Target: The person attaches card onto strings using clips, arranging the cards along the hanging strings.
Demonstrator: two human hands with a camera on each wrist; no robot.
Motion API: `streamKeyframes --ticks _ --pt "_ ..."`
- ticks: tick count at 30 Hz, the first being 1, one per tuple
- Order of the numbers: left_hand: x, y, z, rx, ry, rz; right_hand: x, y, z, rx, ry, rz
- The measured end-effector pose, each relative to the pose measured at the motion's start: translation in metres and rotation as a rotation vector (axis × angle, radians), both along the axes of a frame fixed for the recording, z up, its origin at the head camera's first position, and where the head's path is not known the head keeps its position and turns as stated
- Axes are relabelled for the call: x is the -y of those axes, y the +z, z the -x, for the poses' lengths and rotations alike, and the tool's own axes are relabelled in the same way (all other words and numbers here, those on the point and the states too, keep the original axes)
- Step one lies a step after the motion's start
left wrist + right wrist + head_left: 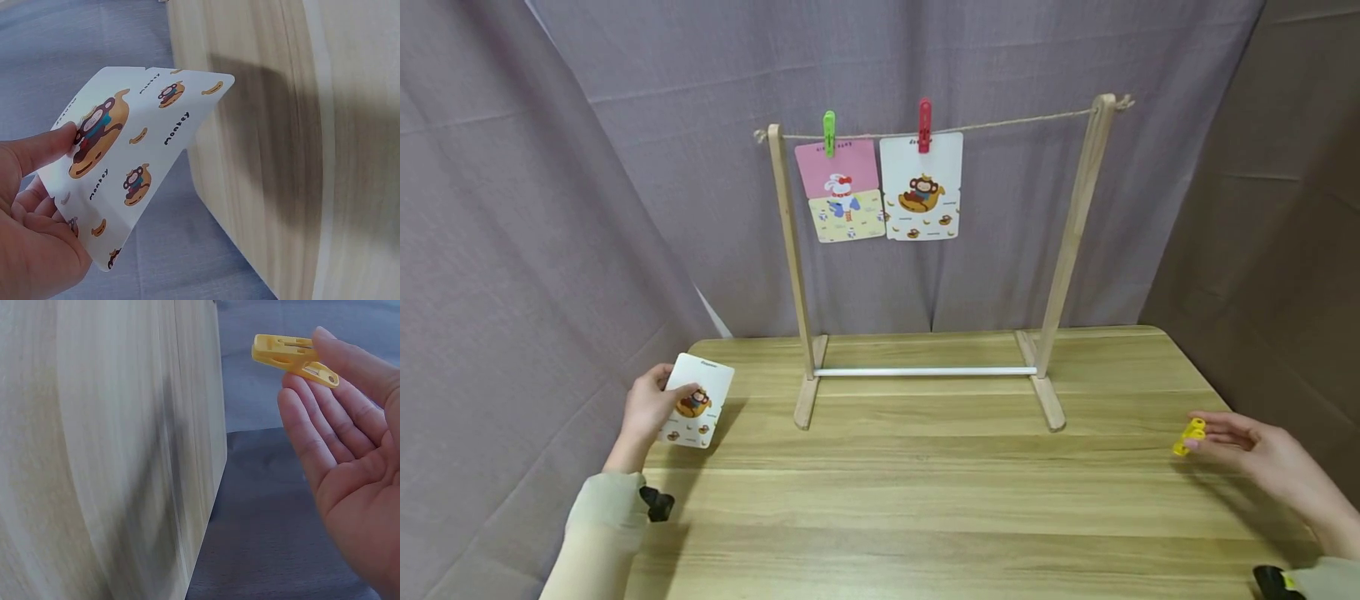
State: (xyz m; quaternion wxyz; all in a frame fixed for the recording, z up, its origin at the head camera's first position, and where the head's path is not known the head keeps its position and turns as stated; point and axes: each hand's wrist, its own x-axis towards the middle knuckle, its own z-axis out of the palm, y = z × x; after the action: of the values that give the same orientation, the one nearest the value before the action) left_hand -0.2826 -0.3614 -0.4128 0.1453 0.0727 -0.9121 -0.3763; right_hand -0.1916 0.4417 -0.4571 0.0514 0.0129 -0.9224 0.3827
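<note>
At the table's left edge, my left hand (651, 404) pinches a white card (713, 392) with a monkey on a banana, thumb on its printed face. The left wrist view shows the same card (156, 125) tilted, with small bananas and "monkey" lettering. Over on the right, my right hand (1262, 454) holds a yellow clothespin (1189, 437) between thumb and fingertips. In the right wrist view the clothespin (284, 353) points away from the palm, its handle end in the grip. Both hands are held above the wooden table (925, 483).
A wooden stand (1078, 225) with a string (1030, 121) rises at the back. A green clothespin (830, 133) holds a pink-and-yellow rabbit card (842, 200) there; a red clothespin (925, 125) holds another monkey card (921, 221). A white bar (925, 372) joins the stand's feet. Grey curtains (700, 167) hang behind.
</note>
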Motion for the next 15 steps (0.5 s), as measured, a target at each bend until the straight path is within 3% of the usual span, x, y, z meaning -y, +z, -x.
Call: streamKeyframes --ticks 9,15 --pt "0.000 0.012 0.002 -0.032 -0.005 -0.027 0.002 0.008 0.006 0.034 -0.001 0.025" --pt "0.001 0.021 0.006 -0.052 -0.006 -0.037 0.003 0.013 0.010 0.005 0.016 0.073"
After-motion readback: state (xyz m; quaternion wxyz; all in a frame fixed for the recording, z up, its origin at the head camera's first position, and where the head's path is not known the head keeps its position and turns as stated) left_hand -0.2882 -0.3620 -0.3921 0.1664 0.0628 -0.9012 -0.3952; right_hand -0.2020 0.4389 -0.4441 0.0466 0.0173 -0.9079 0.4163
